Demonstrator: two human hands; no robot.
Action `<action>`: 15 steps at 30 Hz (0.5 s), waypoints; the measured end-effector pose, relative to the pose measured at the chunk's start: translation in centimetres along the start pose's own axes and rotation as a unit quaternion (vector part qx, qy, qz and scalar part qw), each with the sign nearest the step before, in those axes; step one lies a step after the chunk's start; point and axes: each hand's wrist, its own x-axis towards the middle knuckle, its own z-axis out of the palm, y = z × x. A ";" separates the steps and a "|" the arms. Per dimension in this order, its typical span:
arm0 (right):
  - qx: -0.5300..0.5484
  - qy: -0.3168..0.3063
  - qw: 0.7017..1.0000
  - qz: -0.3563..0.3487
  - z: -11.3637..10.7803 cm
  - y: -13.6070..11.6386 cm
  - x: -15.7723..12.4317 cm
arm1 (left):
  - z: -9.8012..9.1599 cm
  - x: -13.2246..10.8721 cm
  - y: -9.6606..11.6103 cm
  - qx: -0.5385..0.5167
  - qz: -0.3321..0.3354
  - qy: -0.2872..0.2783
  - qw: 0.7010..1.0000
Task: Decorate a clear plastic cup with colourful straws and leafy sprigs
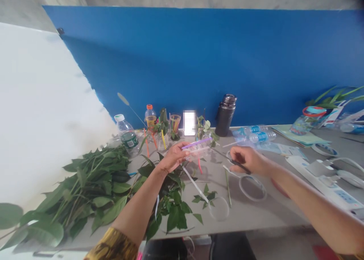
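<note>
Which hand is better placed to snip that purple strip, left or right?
Probably the right hand: it's holding the black-handled scissors, and their blades point toward the strip. The left hand is busy holding the clear plastic piece with the purple strip.

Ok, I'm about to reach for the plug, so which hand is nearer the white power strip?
Right hand: it is to the left of the white power strip, not touching it. The left hand is much farther left, beyond the right hand.

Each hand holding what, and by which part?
The left hand holds a clear plastic piece by its left end, a purple strip on top. The right hand has its fingers on the dark handle of scissors.
</note>
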 end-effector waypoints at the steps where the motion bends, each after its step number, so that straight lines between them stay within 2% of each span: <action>1: 0.001 -0.010 1.000 0.004 -0.1 0.3 -0.2 | -0.1 0.0 0.0 -0.001 0.000 0.003 1.000; 7: -0.020 -0.053 0.998 0.033 0.4 1.9 -2.4 | -0.4 0.5 -0.2 -0.027 0.023 0.035 0.999; 11: -0.201 -0.042 0.977 0.056 2.1 2.5 -2.5 | -0.3 0.5 -0.2 -0.041 0.043 0.044 0.997; 13: -0.288 -0.045 0.955 0.050 2.9 2.7 -2.2 | -0.2 0.3 -0.1 -0.036 0.039 0.023 0.998; 15: -0.319 -0.077 0.943 0.055 3.5 3.0 -1.8 | -0.2 0.1 -0.2 -0.034 0.029 -0.005 0.999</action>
